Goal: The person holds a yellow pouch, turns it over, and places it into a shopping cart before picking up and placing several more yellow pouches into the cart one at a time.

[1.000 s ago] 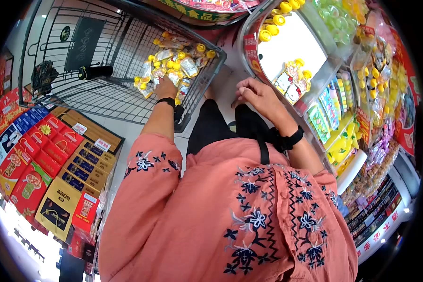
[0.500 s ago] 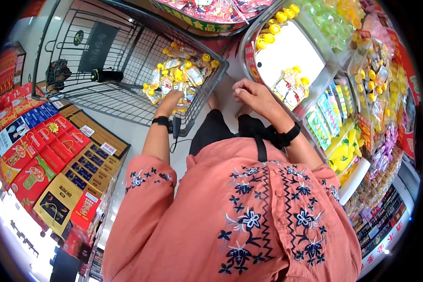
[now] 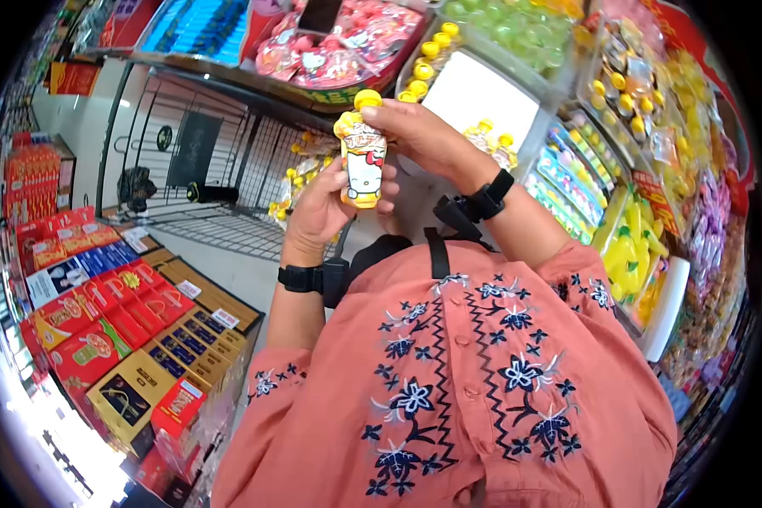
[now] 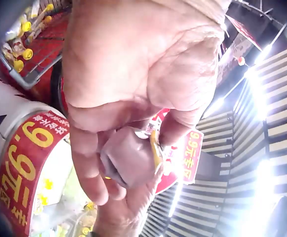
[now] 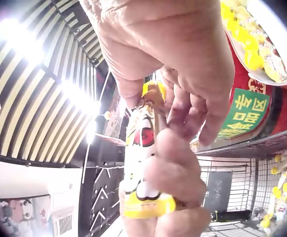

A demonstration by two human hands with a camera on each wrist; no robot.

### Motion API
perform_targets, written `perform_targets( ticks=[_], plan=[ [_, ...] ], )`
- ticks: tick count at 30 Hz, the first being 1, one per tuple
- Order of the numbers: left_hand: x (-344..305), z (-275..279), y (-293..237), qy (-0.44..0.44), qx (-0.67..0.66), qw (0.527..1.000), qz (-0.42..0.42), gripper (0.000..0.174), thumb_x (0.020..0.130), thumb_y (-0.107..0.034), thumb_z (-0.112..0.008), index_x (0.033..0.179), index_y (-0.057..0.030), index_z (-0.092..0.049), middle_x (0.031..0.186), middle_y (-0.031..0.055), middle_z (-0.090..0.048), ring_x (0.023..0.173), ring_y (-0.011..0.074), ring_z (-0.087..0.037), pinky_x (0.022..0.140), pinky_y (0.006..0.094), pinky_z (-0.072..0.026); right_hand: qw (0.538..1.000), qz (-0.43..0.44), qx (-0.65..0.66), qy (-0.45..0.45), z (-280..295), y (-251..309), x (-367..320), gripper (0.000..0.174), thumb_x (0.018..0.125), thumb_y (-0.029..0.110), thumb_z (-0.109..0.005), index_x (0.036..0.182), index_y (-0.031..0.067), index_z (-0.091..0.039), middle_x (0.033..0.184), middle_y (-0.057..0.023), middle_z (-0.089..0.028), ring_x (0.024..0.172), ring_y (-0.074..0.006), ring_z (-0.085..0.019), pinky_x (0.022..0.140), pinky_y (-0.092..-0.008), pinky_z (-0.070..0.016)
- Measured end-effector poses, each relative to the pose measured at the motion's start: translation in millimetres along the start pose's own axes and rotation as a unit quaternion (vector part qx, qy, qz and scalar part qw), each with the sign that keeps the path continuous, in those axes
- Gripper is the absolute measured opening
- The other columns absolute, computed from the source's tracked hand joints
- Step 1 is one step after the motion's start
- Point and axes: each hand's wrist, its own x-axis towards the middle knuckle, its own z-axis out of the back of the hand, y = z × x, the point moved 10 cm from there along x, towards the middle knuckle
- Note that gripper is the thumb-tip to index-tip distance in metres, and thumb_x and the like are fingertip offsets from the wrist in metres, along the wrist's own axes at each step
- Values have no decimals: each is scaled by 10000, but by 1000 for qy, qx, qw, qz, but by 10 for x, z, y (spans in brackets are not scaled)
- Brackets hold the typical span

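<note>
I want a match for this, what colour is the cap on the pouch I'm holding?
The cap is yellow, clearest in the head view.

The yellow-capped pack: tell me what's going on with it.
A person in a coral embroidered top holds a yellow-capped pack upright in both hands. The right hand pinches it near the cap, while the left hand holds its lower part. The cap is on. More yellow-capped packs lie in the shopping cart beyond the left hand, and others sit in a display bin on the right.
</note>
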Motion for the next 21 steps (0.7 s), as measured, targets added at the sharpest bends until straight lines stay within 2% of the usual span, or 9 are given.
perform_targets(
  ticks=[2,3,4,5,6,9,14,17,21],
  plan=[
    [103,-152,68,-10,5,1000,7,515,1039,-296,-451,1431,31,-387,1246,228,-608,1186,399,-613,900,503,-574,999,29,6,-37,113,123,-135,355,950,333,-674,1167,58,-620,1081,-36,-688,983,-115,-636,876,-277,-486],
    [141,-191,93,-27,44,999,3,511,1035,-282,-468,1432,29,-388,1251,222,-607,1189,394,-612,898,496,-577,998,42,10,-55,181,162,-208,347,950,331,-675,1158,58,-625,1071,-34,-690,967,-113,-637,867,-275,-487],
    [180,-252,108,-43,83,996,-1,508,1031,-269,-486,1433,26,-388,1255,215,-605,1192,390,-611,896,489,-579,998,52,3,-47,259,183,-233,335,946,333,-680,1137,61,-641,1024,-30,-698,909,-115,-646,798,-275,-508],
    [217,-299,115,-59,122,991,-6,506,1027,-256,-503,1433,24,-389,1260,209,-603,1195,385,-610,894,482,-582,997,50,-17,-59,384,171,-253,335,949,327,-676,1145,58,-643,1029,-28,-699,906,-112,-649,796,-274,-507],
    [249,-334,154,-67,130,989,3,484,1016,-234,-546,1411,18,-426,1238,177,-621,1165,348,-635,877,441,-593,996,47,-37,-71,503,154,-276,334,952,321,-671,1154,56,-645,1034,-25,-700,903,-109,-651,794,-272,-506],
    [380,-439,286,-79,210,974,27,455,1016,-258,-551,1373,12,-469,1191,153,-646,1092,299,-674,846,403,-604,990,72,-70,-102,747,232,-481,360,938,338,-688,1157,55,-645,1003,-13,-696,874,-102,-651,750,-270,-508],
    [471,-583,465,-80,236,967,55,446,1015,-292,-563,1340,7,-501,1140,139,-668,1011,248,-702,807,370,-612,974,103,-122,-160,973,330,-733,385,922,364,-706,1142,54,-646,972,-8,-689,835,-94,-639,712,-259,-502],
    [496,-669,493,-77,242,965,57,453,1016,-307,-562,1340,4,-501,1140,138,-668,1006,240,-703,803,363,-612,973,121,-110,-163,1047,313,-778,382,933,374,-685,1135,52,-644,960,-10,-684,832,-92,-632,708,-263,-502],
    [533,-836,446,-71,246,966,36,442,1027,-307,-546,1342,-1,-500,1147,133,-668,1015,229,-698,809,354,-609,984,103,-63,-129,1046,332,-860,381,952,392,-653,1108,45,-658,971,-27,-684,860,-106,-638,721,-275,-512]
  ],
)
